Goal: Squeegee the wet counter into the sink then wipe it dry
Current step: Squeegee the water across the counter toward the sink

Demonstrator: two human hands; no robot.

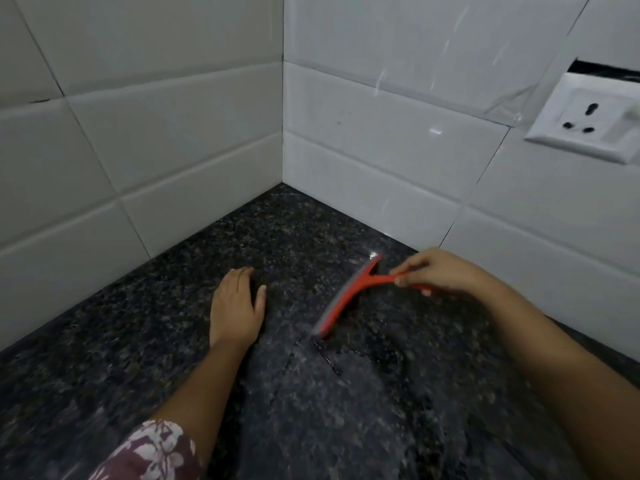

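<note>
My right hand (440, 271) pinches the handle of the red plastic T-shaped squeegee (349, 296), fingers closed round it. Its blade is down on the dark speckled granite counter (138, 341), near the back corner where the white tiled walls (173, 116) meet, w/ a thin line of water (325, 358) at the blade's near end. My left hand (237, 306) lies flat, palm down, fingers together, holding nothing, just beside the blade. White socket (585, 119) on the right wall. Floral sleeve (156, 452) on left arm.
</note>
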